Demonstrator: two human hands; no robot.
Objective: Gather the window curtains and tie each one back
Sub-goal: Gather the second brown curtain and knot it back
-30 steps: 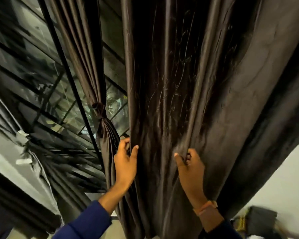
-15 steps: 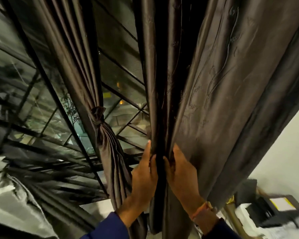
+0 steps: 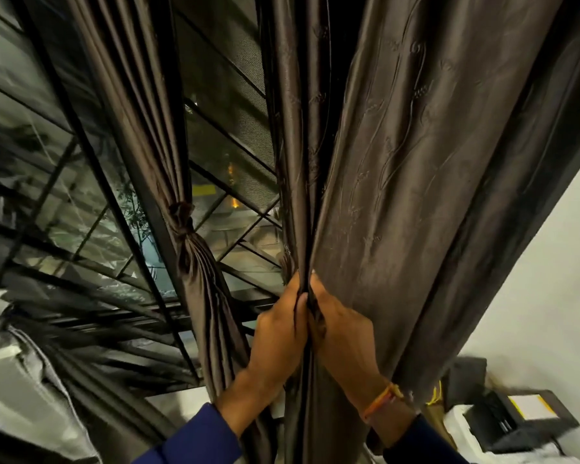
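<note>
The fingers (image 3: 293,289) of the left hand (image 3: 277,333) are curled round a narrow bunch of folds in the loose curtain (image 3: 416,195), and the right hand (image 3: 345,339) presses in from the other side, its fingers wrapped into the same dark brown cloth — the two hands sit almost touching, with only the pinched pleat between them. Both wrists rise from dark blue sleeves; the right wrist wears one orange thread band (image 3: 380,401).

Two curtains are in view. The one being gathered hangs broad to the right, with a faint embossed leaf pattern, spreading from the hands toward the upper right. The second, the tied curtain (image 3: 141,105), hangs to the left, already cinched by one knot (image 3: 181,218) at mid-height, flaring below it.

Between and behind the curtains stands the window (image 3: 221,135), its dark frame and bars crossing the glass. At lower right, near the pale wall (image 3: 549,262), lies one black box (image 3: 519,420) with a yellow-and-white label — its contents cannot be told
</note>
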